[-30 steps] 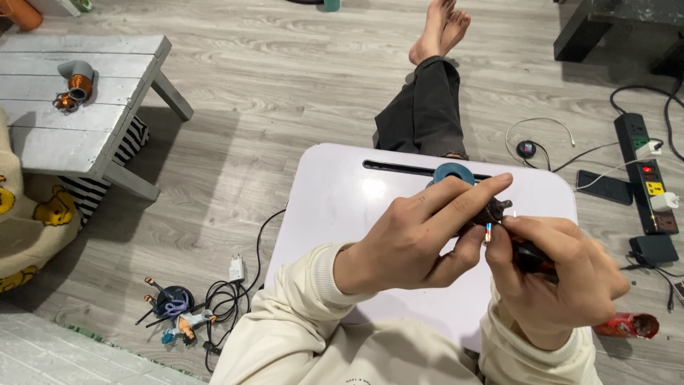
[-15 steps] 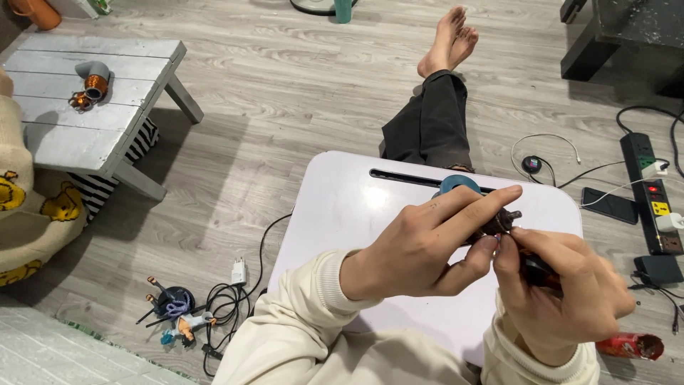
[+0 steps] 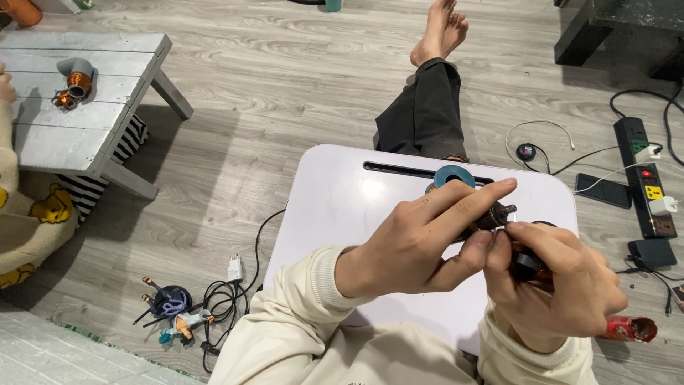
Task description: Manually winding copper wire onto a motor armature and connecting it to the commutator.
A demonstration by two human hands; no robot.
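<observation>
Dark small part (image 3: 499, 214) stays pinched between both hands, unchanged since earlier

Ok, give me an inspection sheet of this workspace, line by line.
Surface: white lap table with a slot along its far edge.
Job's things: small dark part pinched between both hands; blue tape roll behind.
Clutter: figurine, red tube, phone on the floor.
Grippers: left hand and right hand both grip the part.
Cables: charger cable; power strip with plugs.
Surroundings: grey wooden bench, wood-look floor.
</observation>
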